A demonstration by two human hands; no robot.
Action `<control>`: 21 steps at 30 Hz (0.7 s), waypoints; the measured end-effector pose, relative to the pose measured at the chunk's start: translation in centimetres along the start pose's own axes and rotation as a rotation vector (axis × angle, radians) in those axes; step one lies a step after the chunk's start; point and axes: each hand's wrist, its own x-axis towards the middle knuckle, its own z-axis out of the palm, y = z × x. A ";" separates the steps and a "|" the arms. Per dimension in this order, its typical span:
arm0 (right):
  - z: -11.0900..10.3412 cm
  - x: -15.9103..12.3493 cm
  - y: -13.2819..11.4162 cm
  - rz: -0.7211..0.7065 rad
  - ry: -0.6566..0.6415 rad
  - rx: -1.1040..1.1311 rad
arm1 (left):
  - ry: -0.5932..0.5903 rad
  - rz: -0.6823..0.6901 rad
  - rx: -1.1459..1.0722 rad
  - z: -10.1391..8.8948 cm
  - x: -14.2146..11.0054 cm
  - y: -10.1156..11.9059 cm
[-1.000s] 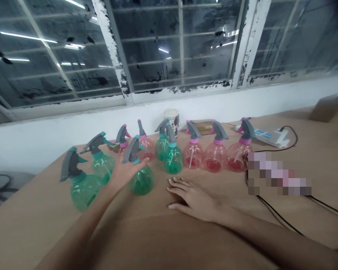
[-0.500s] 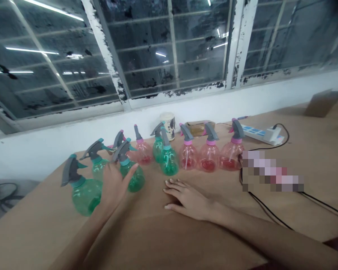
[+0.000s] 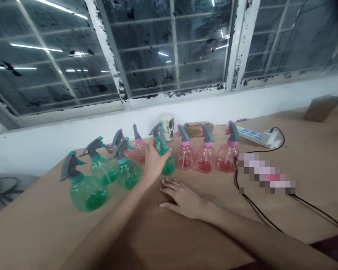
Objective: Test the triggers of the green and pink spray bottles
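My left hand [image 3: 155, 162] is at a green spray bottle [image 3: 169, 165] in the middle of the group, thumb and fingers spread around its upper part. The thumb crosses in front of the bottle; whether the fingers touch it I cannot tell. My right hand [image 3: 183, 198] lies flat on the table [image 3: 202, 243], fingers stretched, holding nothing. To the left stand three more green spray bottles, the nearest green bottle [image 3: 88, 193] being largest in view. Pink spray bottles [image 3: 205, 159] stand in a row to the right. Another pink bottle [image 3: 140, 148] is partly behind my left hand.
A printed paper cup [image 3: 166, 125] and a brown package [image 3: 198, 129] stand behind the bottles by the wall. A white power strip [image 3: 256, 137] with a plugged-in adapter lies at the right. Black cables [image 3: 261, 212] cross the right side, near a blurred-out patch [image 3: 264, 174].
My left hand has let go of a green spray bottle, which now stands farther left, and has moved right to another green one. My right hand stays flat on the table.
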 end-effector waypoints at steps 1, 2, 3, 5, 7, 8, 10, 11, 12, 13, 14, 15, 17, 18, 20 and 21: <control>0.0 0.0 0.0 0.000 0.004 0.000 | -0.005 -0.015 -0.025 0.8 0.9 -0.1; 0.0 0.1 0.0 0.001 0.006 0.002 | -0.006 -0.029 -0.047 1.5 1.5 -0.2; 0.0 0.1 0.0 0.002 0.007 0.005 | -0.009 -0.034 -0.059 2.0 1.9 -0.2; 0.0 0.1 0.0 0.001 0.010 0.012 | -0.011 -0.040 -0.075 2.5 2.2 -0.4; 0.0 0.1 0.0 -0.005 0.019 0.015 | -0.023 -0.029 -0.081 2.1 1.9 -0.3; 0.0 0.1 0.0 -0.008 0.025 0.015 | -0.035 -0.020 -0.083 1.7 1.7 -0.3; 0.1 0.1 0.0 -0.013 0.039 0.011 | -0.069 -0.004 -0.089 0.5 1.0 -0.2; 0.1 0.0 0.0 -0.014 0.047 0.011 | -0.088 0.000 -0.095 -0.1 0.6 -0.2; 0.2 0.0 0.0 -0.014 0.057 0.015 | -0.103 0.004 -0.102 -0.8 0.3 -0.2; 0.2 0.0 0.0 -0.015 0.067 0.026 | -0.115 0.009 -0.108 -1.4 0.0 -0.3; 0.3 0.0 0.0 -0.018 0.079 0.044 | -0.120 0.016 -0.112 -2.0 -0.3 -0.4; 0.3 0.0 -0.1 -0.023 0.093 0.067 | -0.119 0.023 -0.111 -2.6 -0.6 -0.5; 0.2 0.0 -0.1 -0.026 0.121 0.121 | -0.121 0.008 -0.091 -3.7 -1.1 -0.7; 0.1 0.1 -0.1 -0.016 0.136 0.145 | -0.129 -0.023 -0.075 -4.2 -1.4 -0.8; -0.1 0.2 -0.1 0.023 0.161 0.179 | -0.165 -0.115 -0.047 -5.4 -2.0 -1.0; -0.2 0.3 -0.1 0.041 0.169 0.187 | -0.189 -0.162 -0.039 -6.1 -2.4 -1.0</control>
